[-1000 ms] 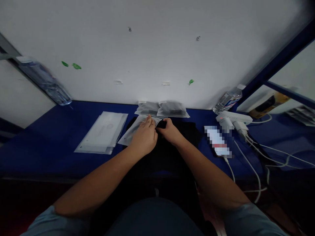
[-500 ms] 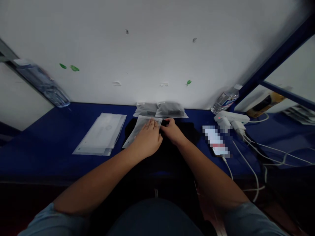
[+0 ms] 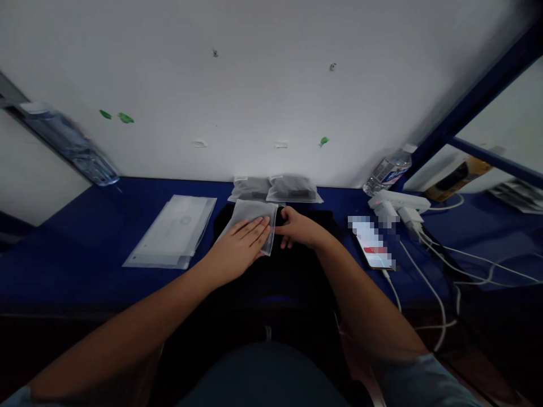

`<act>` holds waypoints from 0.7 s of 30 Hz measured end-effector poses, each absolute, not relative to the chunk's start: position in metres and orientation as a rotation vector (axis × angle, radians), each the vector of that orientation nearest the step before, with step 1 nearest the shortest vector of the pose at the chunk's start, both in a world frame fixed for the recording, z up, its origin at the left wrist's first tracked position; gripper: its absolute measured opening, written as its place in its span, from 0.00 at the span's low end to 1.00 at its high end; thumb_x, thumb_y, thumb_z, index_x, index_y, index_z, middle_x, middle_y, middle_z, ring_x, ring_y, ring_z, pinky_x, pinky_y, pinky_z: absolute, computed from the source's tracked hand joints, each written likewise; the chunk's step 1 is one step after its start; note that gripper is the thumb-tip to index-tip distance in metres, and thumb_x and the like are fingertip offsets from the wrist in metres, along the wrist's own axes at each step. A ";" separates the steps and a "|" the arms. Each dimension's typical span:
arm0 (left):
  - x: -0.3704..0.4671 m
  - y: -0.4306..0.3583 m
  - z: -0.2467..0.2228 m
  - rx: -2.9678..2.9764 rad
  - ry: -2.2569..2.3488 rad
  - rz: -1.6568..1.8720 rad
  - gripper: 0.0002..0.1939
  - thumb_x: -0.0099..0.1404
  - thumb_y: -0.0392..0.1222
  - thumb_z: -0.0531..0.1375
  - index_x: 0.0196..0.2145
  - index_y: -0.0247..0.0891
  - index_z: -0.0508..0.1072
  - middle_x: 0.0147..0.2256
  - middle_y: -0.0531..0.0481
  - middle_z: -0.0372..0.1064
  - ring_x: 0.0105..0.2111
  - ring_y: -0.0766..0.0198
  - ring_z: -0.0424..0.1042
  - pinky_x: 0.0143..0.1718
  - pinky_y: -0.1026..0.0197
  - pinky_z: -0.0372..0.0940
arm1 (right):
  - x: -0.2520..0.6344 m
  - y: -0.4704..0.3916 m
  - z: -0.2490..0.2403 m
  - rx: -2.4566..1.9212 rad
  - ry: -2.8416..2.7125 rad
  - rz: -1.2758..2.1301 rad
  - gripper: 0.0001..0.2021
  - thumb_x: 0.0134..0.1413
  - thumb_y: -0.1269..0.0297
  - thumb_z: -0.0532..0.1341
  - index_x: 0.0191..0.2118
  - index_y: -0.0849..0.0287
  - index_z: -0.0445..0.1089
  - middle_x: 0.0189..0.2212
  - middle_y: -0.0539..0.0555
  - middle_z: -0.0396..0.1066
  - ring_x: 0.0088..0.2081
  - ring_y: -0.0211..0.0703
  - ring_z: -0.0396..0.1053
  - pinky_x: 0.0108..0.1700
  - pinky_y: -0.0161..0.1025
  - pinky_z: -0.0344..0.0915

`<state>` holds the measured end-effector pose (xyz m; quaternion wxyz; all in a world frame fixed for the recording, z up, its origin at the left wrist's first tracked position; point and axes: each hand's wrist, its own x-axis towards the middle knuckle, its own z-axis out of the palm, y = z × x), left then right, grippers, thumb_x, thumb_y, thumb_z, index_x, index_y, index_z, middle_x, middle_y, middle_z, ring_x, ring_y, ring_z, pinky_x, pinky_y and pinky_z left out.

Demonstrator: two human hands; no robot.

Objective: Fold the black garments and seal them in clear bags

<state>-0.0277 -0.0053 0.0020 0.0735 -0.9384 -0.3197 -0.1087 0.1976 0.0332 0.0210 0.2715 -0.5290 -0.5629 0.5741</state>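
Observation:
A frosted zip bag (image 3: pixel 250 210) lies on a black cloth (image 3: pixel 314 226) in front of me. Flat across the bag rests my left hand (image 3: pixel 248 240), its fingers stretched towards the bag's right edge. My right hand (image 3: pixel 297 229) is beside that edge, over the black cloth. Its thumb and forefinger are apart, with the forefinger tip at the bag's edge and the other fingers bent; I see nothing held in it. Behind, against the wall, sit two filled frosted bags (image 3: pixel 294 189) with something dark inside. Flat frosted bags (image 3: pixel 169 232) lie stacked to the left.
On the right are a phone (image 3: pixel 373 243) with a cable, a white power strip (image 3: pixel 401 200) with plugs, and a water bottle (image 3: pixel 390 169). A large bottle (image 3: pixel 70 144) leans at the left. White cables (image 3: pixel 441 311) trail over the blue table (image 3: pixel 85 237).
My left hand has slid down and left on the bag, baring more of its top. The right hand's fingers have spread at the bag's edge.

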 end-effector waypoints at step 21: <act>-0.018 -0.021 0.010 -2.908 -0.922 -0.345 0.26 0.78 0.43 0.43 0.67 0.34 0.64 0.69 0.41 0.56 0.70 0.55 0.54 0.71 0.49 0.48 | 0.179 0.037 0.015 -1.421 -1.173 1.569 0.13 0.54 0.65 0.63 0.38 0.52 0.55 0.25 0.43 0.64 0.24 0.36 0.68 0.23 0.32 0.69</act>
